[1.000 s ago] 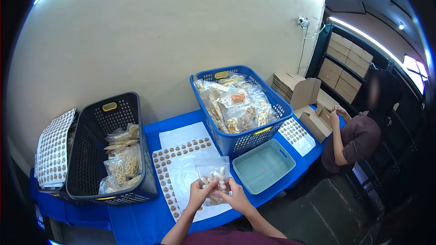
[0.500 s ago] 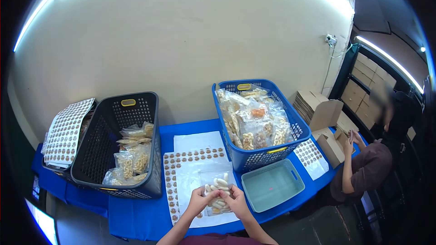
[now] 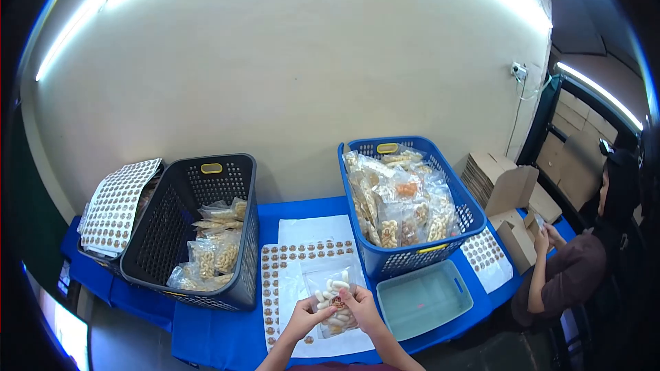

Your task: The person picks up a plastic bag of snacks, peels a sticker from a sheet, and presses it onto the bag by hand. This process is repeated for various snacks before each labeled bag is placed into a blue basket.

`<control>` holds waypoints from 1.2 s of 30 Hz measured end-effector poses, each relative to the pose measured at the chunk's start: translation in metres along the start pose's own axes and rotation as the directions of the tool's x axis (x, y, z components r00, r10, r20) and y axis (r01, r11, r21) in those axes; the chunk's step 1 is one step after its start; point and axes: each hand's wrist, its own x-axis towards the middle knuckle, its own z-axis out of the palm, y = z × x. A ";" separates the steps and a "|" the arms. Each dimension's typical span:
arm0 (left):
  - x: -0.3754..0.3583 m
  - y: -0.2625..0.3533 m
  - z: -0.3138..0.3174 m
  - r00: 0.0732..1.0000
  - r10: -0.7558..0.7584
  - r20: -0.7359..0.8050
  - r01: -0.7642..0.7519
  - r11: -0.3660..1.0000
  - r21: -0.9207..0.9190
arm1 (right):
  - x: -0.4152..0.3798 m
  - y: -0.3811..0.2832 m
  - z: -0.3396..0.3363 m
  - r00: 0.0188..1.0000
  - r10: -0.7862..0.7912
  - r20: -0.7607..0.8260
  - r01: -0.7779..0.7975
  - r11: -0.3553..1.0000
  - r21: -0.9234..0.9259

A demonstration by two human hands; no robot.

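Observation:
A clear bag of whitish oval pieces [image 3: 335, 282] is held between my two hands above the sticker sheet. My left hand [image 3: 307, 317] grips its left side, thumb on the front. On its right side is my right hand [image 3: 362, 308], also closed on the bag with the thumb on its front. A round brown sticker [image 3: 337, 301] shows on the bag between my thumbs. Beneath lies a white sheet with rows of round stickers [image 3: 275, 261], partly covered by plain white paper [image 3: 313, 229].
Left stands a dark basket [image 3: 249, 261] with some filled bags; beyond it, more sticker sheets [image 3: 117, 209]. Right are a blue basket [image 3: 392, 261] heaped with bags, a green tray [image 3: 425, 302], another sticker sheet [image 3: 487, 259] and cardboard boxes [image 3: 515, 237]. A person [image 3: 574, 271] stands at far right.
The view has shifted, so the table sits lower and further right. My thumbs have moved apart on the bag, and the brown sticker now shows between them.

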 end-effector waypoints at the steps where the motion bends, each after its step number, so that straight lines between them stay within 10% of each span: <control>1: 0.001 0.000 0.002 1.000 0.005 -0.003 -0.005 0.999 -0.043 | 0.003 -0.001 -0.003 0.999 0.030 0.031 -0.030 0.999 0.016; 19: 0.023 -0.016 0.055 0.923 0.130 -0.363 -0.137 0.991 0.005 | 0.013 -0.011 -0.049 0.991 0.061 0.122 -0.043 0.988 -0.145; 27: 0.040 -0.010 0.102 0.996 0.075 -0.038 -0.069 0.987 0.145 | -0.020 -0.028 -0.090 0.979 -0.079 -0.190 0.092 0.994 0.061; 36: 0.028 -0.042 0.113 0.997 0.081 -0.014 -0.078 0.986 0.150 | -0.037 0.002 -0.110 0.970 -0.112 -0.218 0.121 0.992 0.029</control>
